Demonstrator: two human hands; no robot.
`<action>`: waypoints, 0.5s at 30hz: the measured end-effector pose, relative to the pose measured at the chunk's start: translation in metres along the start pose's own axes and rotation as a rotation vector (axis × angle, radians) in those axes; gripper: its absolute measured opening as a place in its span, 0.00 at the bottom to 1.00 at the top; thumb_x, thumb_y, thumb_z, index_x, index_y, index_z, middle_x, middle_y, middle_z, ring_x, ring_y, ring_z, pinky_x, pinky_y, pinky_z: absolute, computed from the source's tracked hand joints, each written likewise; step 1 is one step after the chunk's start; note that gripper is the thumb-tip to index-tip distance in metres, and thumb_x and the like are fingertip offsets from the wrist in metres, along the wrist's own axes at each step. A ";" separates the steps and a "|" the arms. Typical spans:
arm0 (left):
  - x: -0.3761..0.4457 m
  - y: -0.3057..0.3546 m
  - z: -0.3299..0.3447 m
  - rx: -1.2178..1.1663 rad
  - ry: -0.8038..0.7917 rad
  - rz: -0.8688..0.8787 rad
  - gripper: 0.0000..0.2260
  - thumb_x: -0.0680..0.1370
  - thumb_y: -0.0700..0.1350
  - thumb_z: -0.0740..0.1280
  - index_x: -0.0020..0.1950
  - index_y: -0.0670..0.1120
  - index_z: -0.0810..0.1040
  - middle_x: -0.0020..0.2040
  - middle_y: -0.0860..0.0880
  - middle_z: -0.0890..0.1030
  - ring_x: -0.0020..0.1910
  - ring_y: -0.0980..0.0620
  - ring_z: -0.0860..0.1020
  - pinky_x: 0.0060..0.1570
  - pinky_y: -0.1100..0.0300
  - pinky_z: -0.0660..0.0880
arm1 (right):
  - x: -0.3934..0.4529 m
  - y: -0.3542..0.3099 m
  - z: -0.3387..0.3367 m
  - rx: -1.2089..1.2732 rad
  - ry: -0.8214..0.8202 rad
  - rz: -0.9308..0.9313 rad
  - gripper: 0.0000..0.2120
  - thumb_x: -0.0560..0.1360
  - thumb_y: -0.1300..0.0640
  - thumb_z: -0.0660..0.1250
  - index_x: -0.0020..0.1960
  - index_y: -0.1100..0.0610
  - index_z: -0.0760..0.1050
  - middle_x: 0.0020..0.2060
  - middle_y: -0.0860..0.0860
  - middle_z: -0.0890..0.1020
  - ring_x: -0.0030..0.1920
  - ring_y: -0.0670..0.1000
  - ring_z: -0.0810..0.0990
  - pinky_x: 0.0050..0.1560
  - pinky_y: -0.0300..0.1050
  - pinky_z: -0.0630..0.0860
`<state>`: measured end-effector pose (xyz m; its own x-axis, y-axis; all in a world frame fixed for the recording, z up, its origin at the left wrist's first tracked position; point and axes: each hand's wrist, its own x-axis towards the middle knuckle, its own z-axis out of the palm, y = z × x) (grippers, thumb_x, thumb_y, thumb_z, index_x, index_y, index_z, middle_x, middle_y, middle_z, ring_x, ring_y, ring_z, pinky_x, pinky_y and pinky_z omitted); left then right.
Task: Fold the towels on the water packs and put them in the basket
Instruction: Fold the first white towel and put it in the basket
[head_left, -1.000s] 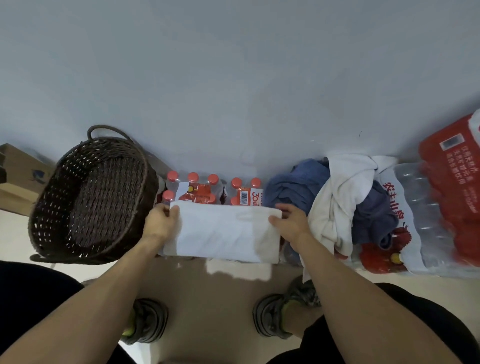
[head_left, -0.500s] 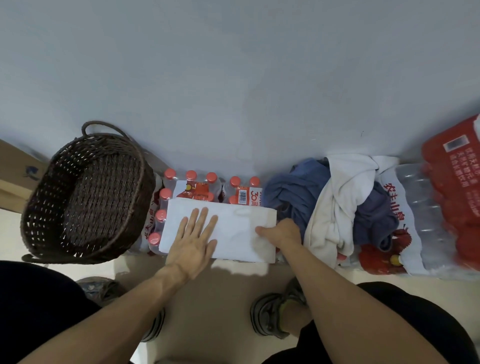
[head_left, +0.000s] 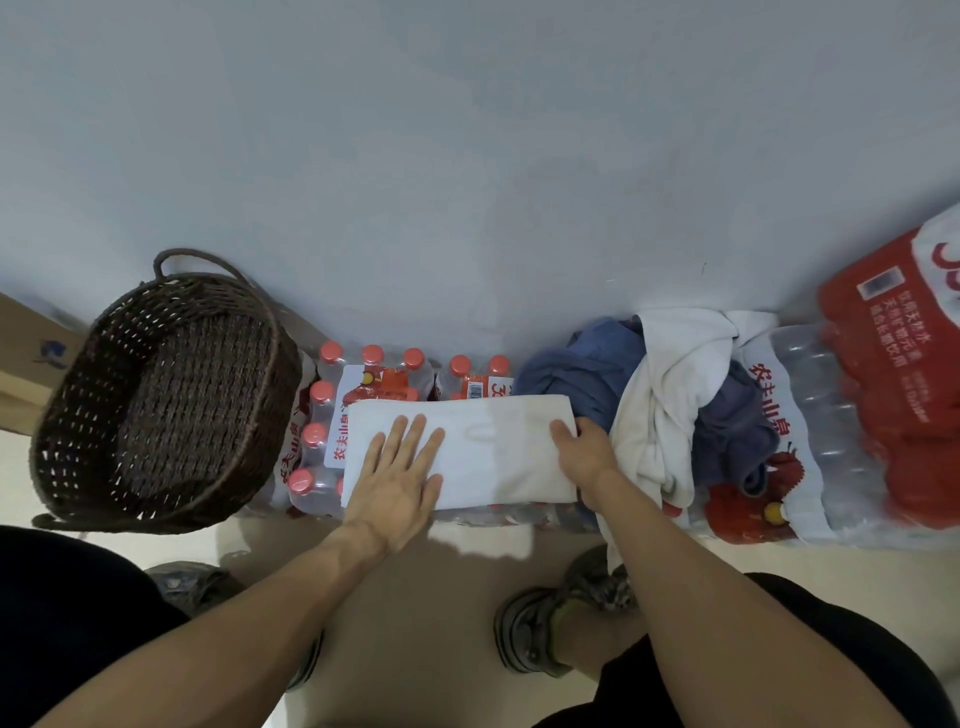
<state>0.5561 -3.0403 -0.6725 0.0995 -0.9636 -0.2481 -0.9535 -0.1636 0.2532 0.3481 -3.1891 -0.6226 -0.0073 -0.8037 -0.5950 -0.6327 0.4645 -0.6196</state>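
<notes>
Beside the basket (head_left: 156, 395), on top of the water pack (head_left: 322, 415), we are folding a white towel (head_left: 483, 452). A moment ago we were holding its two ends, one in each hand. Now our left hand (head_left: 397, 478) is lying flat on the towel with the fingers spread, pressing it down. Our right hand (head_left: 584, 452) is pinching the end farthest from the basket, with the thumb on top. The towel is looking flatter and neater now. We think it needs one more fold before it goes in the basket, which is holding no towels yet.

Farther from the basket, a pile (head_left: 670, 410) of blue and white towels is waiting on the next pack.

The pack label beside the towel is showing red Chinese writing, 农夫山泉. The small tag by the caps is too cut off to read.
</notes>
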 end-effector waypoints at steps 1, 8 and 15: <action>-0.001 0.002 0.001 0.010 -0.007 0.013 0.26 0.83 0.57 0.43 0.80 0.52 0.41 0.80 0.48 0.38 0.77 0.48 0.32 0.75 0.50 0.33 | 0.000 0.000 -0.003 -0.061 0.015 -0.022 0.17 0.82 0.50 0.58 0.64 0.61 0.71 0.58 0.58 0.78 0.53 0.57 0.76 0.54 0.50 0.74; 0.003 0.011 -0.009 -0.100 0.024 0.001 0.28 0.82 0.53 0.52 0.81 0.48 0.50 0.81 0.43 0.46 0.79 0.43 0.38 0.75 0.51 0.35 | -0.017 -0.020 -0.001 -0.172 0.099 -0.218 0.12 0.80 0.53 0.64 0.60 0.59 0.75 0.55 0.54 0.81 0.49 0.51 0.77 0.50 0.43 0.70; 0.024 0.020 -0.082 -1.199 -0.049 -0.392 0.10 0.81 0.49 0.62 0.52 0.46 0.79 0.48 0.46 0.83 0.44 0.47 0.82 0.47 0.50 0.79 | -0.050 -0.076 0.044 -0.099 -0.104 -0.419 0.11 0.73 0.54 0.71 0.52 0.48 0.72 0.39 0.41 0.78 0.37 0.40 0.77 0.35 0.31 0.68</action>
<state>0.5629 -3.0838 -0.5970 0.2808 -0.8027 -0.5262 -0.0036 -0.5491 0.8357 0.4307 -3.1676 -0.5686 0.3402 -0.8709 -0.3548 -0.6354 0.0652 -0.7694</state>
